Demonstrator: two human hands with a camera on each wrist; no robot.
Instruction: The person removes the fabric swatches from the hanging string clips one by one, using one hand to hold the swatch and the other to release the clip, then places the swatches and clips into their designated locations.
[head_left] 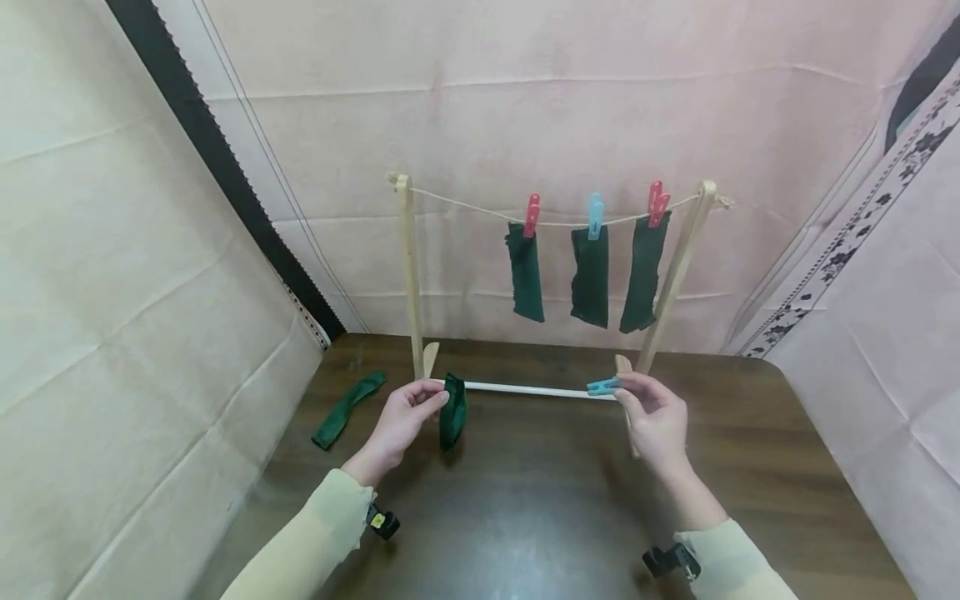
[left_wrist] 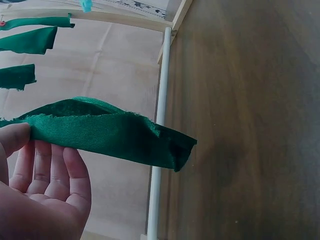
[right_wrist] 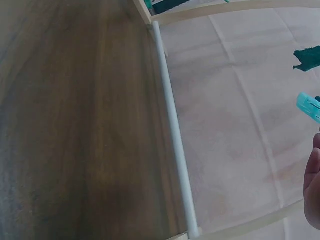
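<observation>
**Hands hold a green cloth strip and a blue peg before a small drying rack**

Lower centre of the head view: the left hand (head_left: 401, 421) pinches a green cloth strip (head_left: 452, 410), hanging loose above the dark worktop (head_left: 525, 500). The right hand (head_left: 656, 417) pinches a blue peg (head_left: 603, 386). Above, a string (head_left: 465, 207) on the wooden rack (head_left: 408, 275) carries three pegged strips (head_left: 590, 275). Pegging well probably means draping the strip's top edge over bare string at left. Only the left wrist view shows the strip's frayed edge (left_wrist: 100, 116).

Both arms wear pale cream long sleeves ending at the wrists. A small black camera mount is strapped under each wrist; the left one bears a yellow mark.
</observation>
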